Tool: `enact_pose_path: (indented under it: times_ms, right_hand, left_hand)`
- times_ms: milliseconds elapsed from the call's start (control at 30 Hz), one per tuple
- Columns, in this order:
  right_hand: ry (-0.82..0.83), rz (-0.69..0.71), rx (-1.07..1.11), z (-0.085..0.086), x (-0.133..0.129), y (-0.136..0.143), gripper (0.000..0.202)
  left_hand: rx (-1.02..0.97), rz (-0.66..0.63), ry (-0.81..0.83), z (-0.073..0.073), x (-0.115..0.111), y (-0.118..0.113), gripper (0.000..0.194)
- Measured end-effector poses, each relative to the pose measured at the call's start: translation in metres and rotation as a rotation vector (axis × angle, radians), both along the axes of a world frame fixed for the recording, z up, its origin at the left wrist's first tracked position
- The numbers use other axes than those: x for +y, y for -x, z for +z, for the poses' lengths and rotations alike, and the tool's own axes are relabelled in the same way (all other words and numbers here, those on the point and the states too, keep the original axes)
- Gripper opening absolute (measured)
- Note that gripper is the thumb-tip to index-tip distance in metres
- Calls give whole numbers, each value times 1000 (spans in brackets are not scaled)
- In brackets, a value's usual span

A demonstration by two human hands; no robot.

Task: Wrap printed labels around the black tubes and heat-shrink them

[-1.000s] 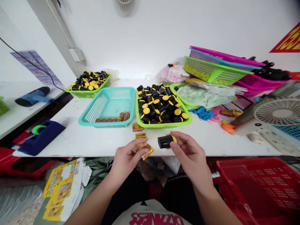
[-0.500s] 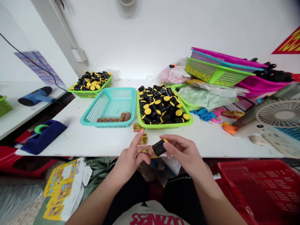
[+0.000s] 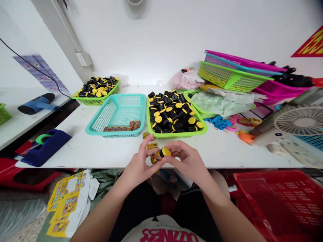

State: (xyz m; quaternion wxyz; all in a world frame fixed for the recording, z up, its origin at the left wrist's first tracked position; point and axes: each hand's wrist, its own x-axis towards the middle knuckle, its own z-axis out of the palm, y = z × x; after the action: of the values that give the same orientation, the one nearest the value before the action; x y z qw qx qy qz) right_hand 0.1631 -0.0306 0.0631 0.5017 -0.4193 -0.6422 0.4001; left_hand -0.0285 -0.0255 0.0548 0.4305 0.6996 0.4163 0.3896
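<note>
Over the table's front edge, my left hand [image 3: 140,165] grips a small black canister [image 3: 160,155] with a yellow cap. A colourful printed sleeve covers most of its body, leaving a black band below the cap. My right hand [image 3: 188,163] pinches the canister near the cap with thumb and fingers. The canister lies tilted, cap towards the right. Just beyond my hands lie flat yellow printed sleeves [image 3: 152,146]. A green basket [image 3: 176,136] behind them is heaped with black canisters [image 3: 170,112]. In the turquoise basket [image 3: 116,133], several sleeved canisters [image 3: 123,128] lie along the near side.
Another green basket [image 3: 94,101] of canisters stands back left. A blue tape dispenser [image 3: 47,148] and a heat gun [image 3: 37,103] are at left. Stacked baskets [image 3: 234,79], bags and a fan [image 3: 302,122] crowd the right. A red crate [image 3: 277,201] sits below the table at right.
The sleeve now covers more of the canister, whose black body showed mostly bare before. The canister has turned cap-up towards me, and my right hand has shifted left, nearer my left hand.
</note>
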Motion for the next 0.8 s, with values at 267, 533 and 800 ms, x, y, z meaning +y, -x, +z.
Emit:
enact_pose_path:
  times_ms: [267,533,800]
  right_hand:
    - [-536,-121,-503,2,-11,3,46]
    - [-737,-148,-549,-5,-15,18,53]
    - [-691,-108,-391,-4,-20,15,53]
  left_hand:
    - [-451,-19,190,9,-2,-14,88]
    - [-394,-246,465,21,-4,-21,74]
    - [-480,-369,573,22,-5,-19,69]
